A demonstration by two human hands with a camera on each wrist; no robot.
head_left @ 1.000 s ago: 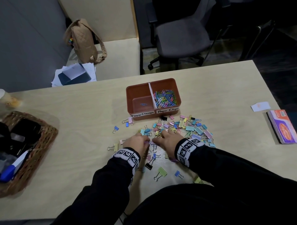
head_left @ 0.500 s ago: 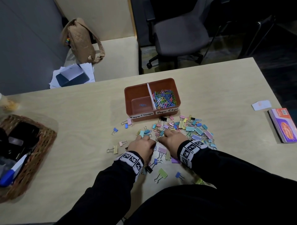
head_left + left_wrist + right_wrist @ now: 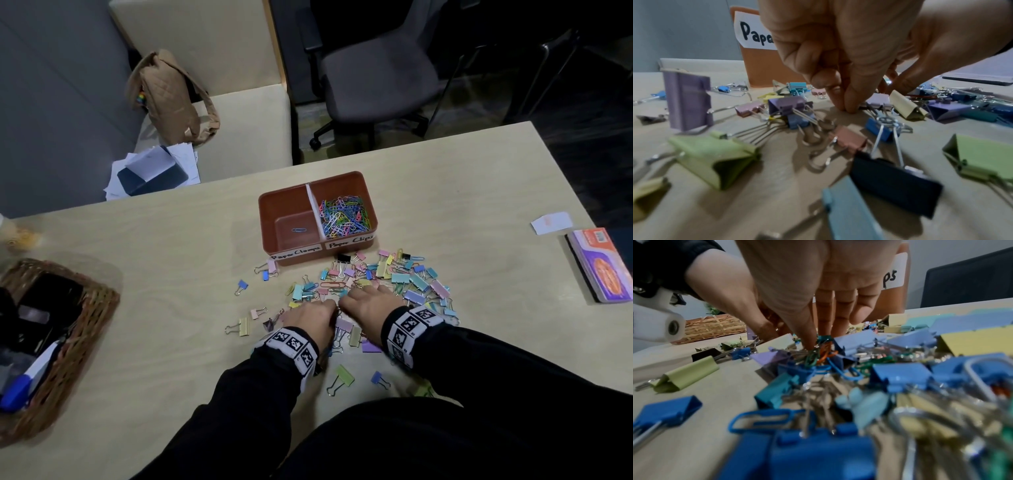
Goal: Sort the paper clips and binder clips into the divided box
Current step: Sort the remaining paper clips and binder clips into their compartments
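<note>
Both hands are down in the heap of binder clips (image 3: 407, 281) just in front of the divided box (image 3: 294, 255), and the left hand (image 3: 310, 320) has thumb and forefinger pinched together with their tips on the table (image 3: 171, 342), though whether anything sits between them I cannot tell. The right hand (image 3: 368, 303), touching the left, has its fingertips (image 3: 809, 339) drawn together on a tangle of green and orange paper clips (image 3: 818, 352). The box's right compartment is piled with coloured paper clips (image 3: 342, 216), while one blue paper clip (image 3: 299, 230) lies alone in the left.
</note>
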